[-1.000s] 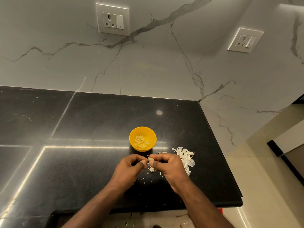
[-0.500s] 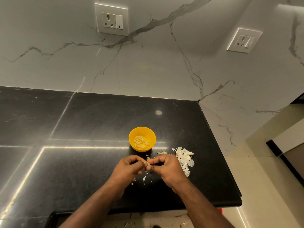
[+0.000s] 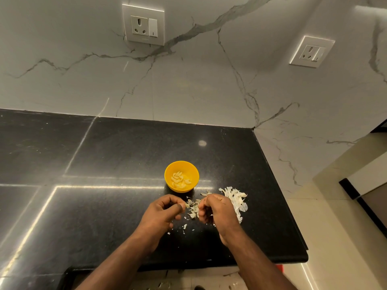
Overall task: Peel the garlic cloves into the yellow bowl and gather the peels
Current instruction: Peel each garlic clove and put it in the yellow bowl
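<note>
Yellow bowl point(image 3: 181, 176) sits mid-counter, peeled cloves point(image 3: 180, 180) heaped inside. Peel pile point(image 3: 235, 199) lies right of the bowl; loose scraps point(image 3: 192, 208) scatter between the hands. Left hand point(image 3: 163, 212) is curled, thumb against fingertips; whether it pinches a clove or skin I cannot tell. Right hand point(image 3: 217, 211) is curled over the scraps, contents hidden.

Handling, as judged: peels are papery, near weightless, brittle, likely to cling to skin and lift in any draught. Best swept with a cupped palm toward the pile, not picked singly. Peeled cloves are firm, small, probably slightly tacky; pinch them at the ends. The black counter point(image 3: 104, 206) looks polished, so scraps should slide readily.
</note>
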A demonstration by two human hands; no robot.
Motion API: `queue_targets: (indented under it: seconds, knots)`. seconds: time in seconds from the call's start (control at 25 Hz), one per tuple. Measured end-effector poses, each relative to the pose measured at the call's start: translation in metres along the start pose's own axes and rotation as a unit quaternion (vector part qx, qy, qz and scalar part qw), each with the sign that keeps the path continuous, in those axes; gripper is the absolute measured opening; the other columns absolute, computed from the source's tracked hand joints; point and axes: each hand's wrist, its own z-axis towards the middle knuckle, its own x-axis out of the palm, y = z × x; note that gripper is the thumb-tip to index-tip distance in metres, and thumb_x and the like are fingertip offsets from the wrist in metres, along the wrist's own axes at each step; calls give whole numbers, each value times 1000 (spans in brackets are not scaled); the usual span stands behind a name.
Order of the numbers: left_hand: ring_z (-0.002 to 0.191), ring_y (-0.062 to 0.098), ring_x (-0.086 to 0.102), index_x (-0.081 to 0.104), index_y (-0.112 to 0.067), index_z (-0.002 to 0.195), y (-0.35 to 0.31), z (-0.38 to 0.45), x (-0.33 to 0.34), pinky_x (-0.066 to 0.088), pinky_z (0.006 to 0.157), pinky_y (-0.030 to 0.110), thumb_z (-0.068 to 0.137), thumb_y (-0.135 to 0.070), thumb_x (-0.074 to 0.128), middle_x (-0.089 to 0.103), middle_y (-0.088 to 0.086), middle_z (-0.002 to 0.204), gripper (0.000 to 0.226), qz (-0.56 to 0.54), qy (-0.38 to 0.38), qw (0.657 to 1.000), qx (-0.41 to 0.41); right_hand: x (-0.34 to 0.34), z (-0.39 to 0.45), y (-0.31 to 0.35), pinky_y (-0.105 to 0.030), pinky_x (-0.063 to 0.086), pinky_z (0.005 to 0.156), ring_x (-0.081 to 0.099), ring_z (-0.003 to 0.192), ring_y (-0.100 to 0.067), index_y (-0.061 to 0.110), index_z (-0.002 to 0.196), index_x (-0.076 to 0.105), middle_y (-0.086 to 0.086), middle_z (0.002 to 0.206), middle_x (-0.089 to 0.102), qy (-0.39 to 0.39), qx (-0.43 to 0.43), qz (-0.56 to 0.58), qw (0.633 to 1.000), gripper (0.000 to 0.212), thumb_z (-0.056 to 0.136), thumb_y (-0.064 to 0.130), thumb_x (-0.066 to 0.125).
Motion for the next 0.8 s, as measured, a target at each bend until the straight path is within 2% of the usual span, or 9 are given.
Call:
queue_targets:
  seconds: [0.12,0.24,0.4,0.6,0.72,0.8]
  knots:
    - [69,14,52,75,-15,87,2,-1,-1,38,54,24,91,-13,70,64,5,77,6,14,-5,1000,27,-1,0,-3,-27,49,59,61,62,-19,7,91,75,-8,68,69,9,-2,-8,1000,10,94,9,65]
    - [70,10,57,77,-25,85,1,-2,0,43,58,23,90,-20,73,70,1,79,8,56,0,997,54,3,0,-5,-27,53,65,68,71,-14,5,108,73,-8,84,76,48,18,22,998,18,90,5,70]
    - [75,6,63,77,-27,86,2,-2,-1,45,64,23,88,-21,74,74,-1,84,7,66,10,996,54,6,0,-1,-23,53,61,65,65,-13,-3,99,71,-6,76,74,33,13,26,999,22,79,-6,78]
    - [74,11,59,78,-21,90,2,-3,-3,43,60,25,91,-23,72,73,4,87,6,48,22,999,14,5,1,0,-27,57,66,66,67,-14,6,85,68,-7,73,71,30,-30,-33,999,24,72,-8,82]
    - [73,12,56,76,-13,94,1,-2,-4,41,58,24,92,-19,70,70,2,80,9,39,35,999,-3,4,0,-3,-31,57,68,67,70,-16,7,89,68,-8,76,71,41,-32,-43,998,22,76,-5,81]
    - [71,12,56,74,-8,98,0,-3,-1,40,58,24,94,-16,67,69,3,79,12,19,35,999,-11,5,0,-4,-28,55,66,66,70,-16,5,95,69,-8,77,72,52,-17,-6,999,15,85,-5,72]
